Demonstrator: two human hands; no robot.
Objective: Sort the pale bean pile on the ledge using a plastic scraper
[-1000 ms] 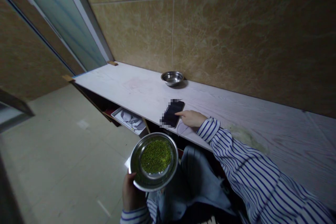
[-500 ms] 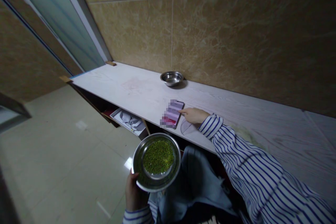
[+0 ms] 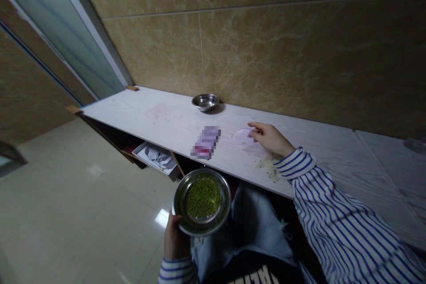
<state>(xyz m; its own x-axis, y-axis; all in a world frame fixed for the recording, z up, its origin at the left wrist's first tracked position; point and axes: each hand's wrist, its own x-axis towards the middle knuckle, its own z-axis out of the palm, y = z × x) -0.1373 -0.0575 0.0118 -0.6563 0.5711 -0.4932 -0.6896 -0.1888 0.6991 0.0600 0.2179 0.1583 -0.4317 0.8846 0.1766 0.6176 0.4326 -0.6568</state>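
Note:
My left hand (image 3: 176, 237) grips the rim of a steel bowl (image 3: 179, 202), its thumb over the edge. Small green beans (image 3: 203, 197), which look like mung beans, lie in the bottom of that bowl, held above my lap. Over the tabletop, my right hand (image 3: 271, 138) holds nothing; its index finger points out and the others are loosely curled. To its left a phone (image 3: 207, 142) lies flat with a lit, partly blurred screen. Below my right wrist there is a pale greenish patch with dark specks (image 3: 268, 166) on the table.
A smaller steel bowl (image 3: 205, 103) stands at the back of the white table (image 3: 159, 111), near the tiled wall. Under the tabletop on the left sits an open box (image 3: 156, 159) with cloth-like grey things in it. A clear object (image 3: 415, 144) rests at the far right.
The phone's screen went from dark to lit under my right index finger. My right hand has since moved off the phone to the right. The bowl of beans stays in my left hand.

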